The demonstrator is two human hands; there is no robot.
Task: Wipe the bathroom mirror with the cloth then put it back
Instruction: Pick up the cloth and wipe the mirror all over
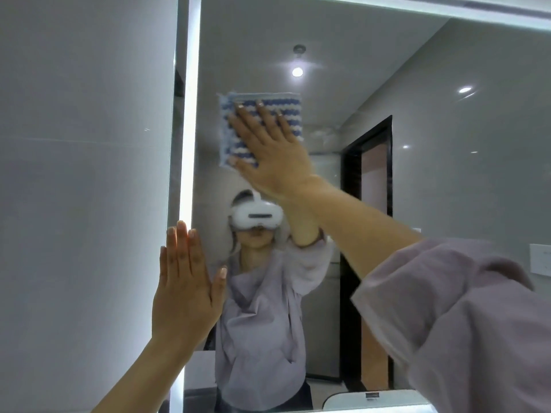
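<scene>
The bathroom mirror (417, 174) fills the wall ahead, with a lit strip down its left edge. A blue and white striped cloth (286, 107) lies flat against the glass near the upper left. My right hand (268, 150) presses on the cloth with its fingers spread and straight, and covers most of its lower right part. Lower down, my left hand (186, 287) rests flat and open against the mirror's left edge, over the lit strip. The glass reflects a person in a lilac top with a white headset.
A grey tiled wall (83, 174) adjoins the mirror on the left. A lit strip (188, 114) runs along the mirror's left side. A white rounded fixture (372, 400) shows at the bottom. A dark doorway and ceiling lights appear only as reflections.
</scene>
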